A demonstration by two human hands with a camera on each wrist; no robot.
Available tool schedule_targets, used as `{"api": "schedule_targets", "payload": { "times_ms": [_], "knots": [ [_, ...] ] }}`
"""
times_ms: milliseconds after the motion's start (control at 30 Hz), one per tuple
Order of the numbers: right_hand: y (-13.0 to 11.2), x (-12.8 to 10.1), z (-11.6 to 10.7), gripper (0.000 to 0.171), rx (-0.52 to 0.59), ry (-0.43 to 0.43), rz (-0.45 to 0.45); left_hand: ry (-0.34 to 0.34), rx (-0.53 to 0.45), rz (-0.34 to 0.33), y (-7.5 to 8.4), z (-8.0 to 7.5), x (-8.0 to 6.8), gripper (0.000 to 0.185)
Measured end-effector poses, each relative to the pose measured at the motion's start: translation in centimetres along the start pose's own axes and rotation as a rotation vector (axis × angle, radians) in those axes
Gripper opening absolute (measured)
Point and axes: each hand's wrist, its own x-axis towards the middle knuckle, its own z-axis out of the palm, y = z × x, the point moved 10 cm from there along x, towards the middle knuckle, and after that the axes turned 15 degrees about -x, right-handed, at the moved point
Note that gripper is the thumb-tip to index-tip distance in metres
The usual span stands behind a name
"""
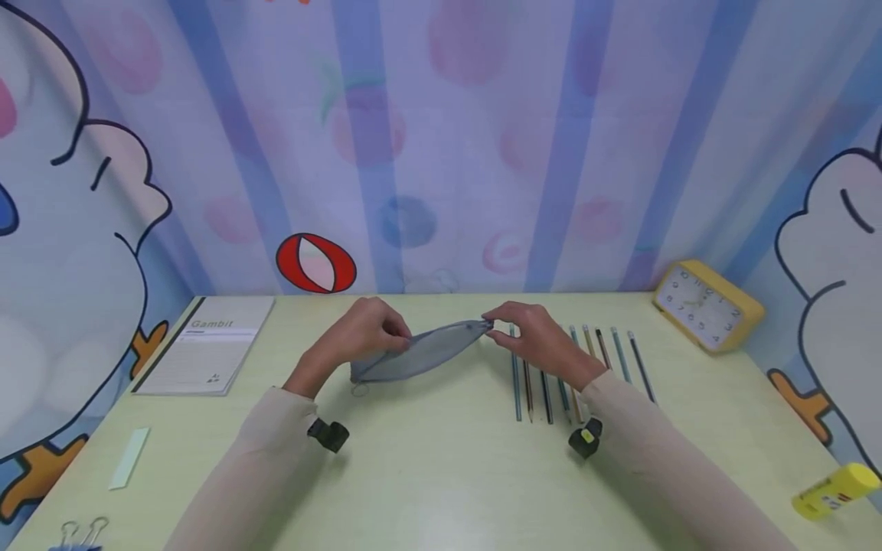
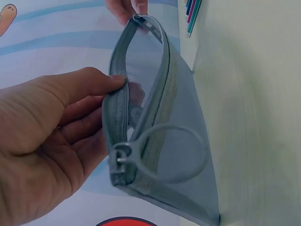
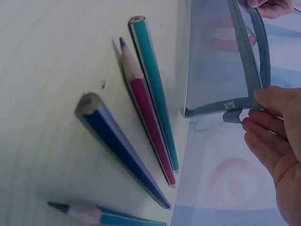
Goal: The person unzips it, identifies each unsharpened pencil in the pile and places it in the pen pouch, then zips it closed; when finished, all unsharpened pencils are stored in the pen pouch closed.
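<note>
A pale green desk (image 1: 441, 474) stands before a cartoon-print backdrop, with a notebook (image 1: 207, 353), a yellow clock (image 1: 706, 306) and a glue stick (image 1: 835, 490) at its edges. Head view: the left hand (image 1: 358, 337) and right hand (image 1: 534, 333) pinch opposite ends of a grey mesh pouch (image 1: 420, 353), raised just off the desk beside a row of pencils (image 1: 572, 367).

Left wrist: thumb (image 2: 89, 82) pressed on the unzipped rim, ring pull (image 2: 164, 153) hanging.

Right wrist: fingertips (image 3: 265, 96) clamped on the pouch's corner, pencils alongside.
</note>
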Motion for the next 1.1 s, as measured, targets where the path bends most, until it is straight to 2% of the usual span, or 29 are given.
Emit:
{"api": "schedule_targets", "payload": {
  "times_ms": [133,333,567,800,1000,1100],
  "knots": [
    [0.1,-0.1,-0.3,0.034,-0.03,0.011,0.012,0.023,-0.019,-0.027,-0.2,0.1,0.1,0.011],
    [0.4,-0.6,-0.9,0.035,-0.028,0.019,0.027,0.064,-0.084,-0.118,-0.8,0.2,0.3,0.012],
    [1.6,-1.9,-3.5,0.036,-0.074,0.103,0.037,0.117,-0.174,-0.209,-1.5,0.3,0.3,0.013],
    [4.0,-3.7,-6.6,0.044,-0.052,0.18,0.126,0.175,-0.2,-0.215,-1.2,0.5,0.3,0.013],
    [5.3,-5.4,-8.4,0.044,-0.039,0.197,0.189,0.201,-0.206,-0.235,-1.3,0.7,0.3,0.014],
    [6.2,-6.4,-9.1,0.043,-0.041,0.195,0.247,0.21,-0.204,-0.244,-1.4,0.8,0.3,0.015]
  ]
}}
